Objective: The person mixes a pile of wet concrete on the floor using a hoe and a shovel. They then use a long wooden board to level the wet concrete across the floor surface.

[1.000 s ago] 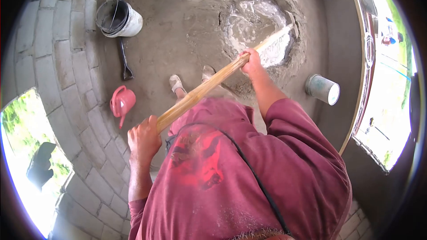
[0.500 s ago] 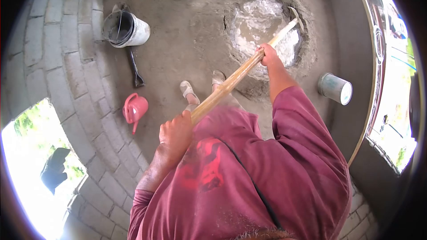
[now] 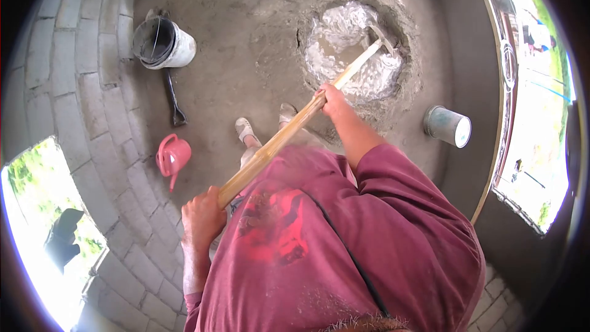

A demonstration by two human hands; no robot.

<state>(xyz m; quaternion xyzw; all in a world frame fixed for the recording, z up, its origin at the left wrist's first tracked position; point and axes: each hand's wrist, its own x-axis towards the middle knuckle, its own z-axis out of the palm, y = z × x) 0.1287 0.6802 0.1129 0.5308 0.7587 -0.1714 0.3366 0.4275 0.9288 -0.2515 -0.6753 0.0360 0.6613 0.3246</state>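
Observation:
A hoe [image 3: 276, 143] with a long wooden handle slants across the front of my body. My left hand [image 3: 204, 214] is wrapped round the rear end of its handle, beside my left hip. Farther up, my right hand [image 3: 332, 98] grips the handle closed. The metal hoe head rests in wet grey-white mix [image 3: 362, 64], at the right part of a round hollow in the ground; its lower edge is hard to make out in the mix.
A white bucket [image 3: 183, 48] with a dark pail inside stands by the block wall [image 3: 78, 110] at left. Near it lie a shovel handle [image 3: 173, 98] and a pink watering can [image 3: 178, 152]. Another bucket [image 3: 447, 126] lies on its side at right, near the right wall [image 3: 458, 80].
The hoe head has come back from the hollow's right rim into the mix. Both hands have drawn the handle left and toward my body. The view has shifted slightly.

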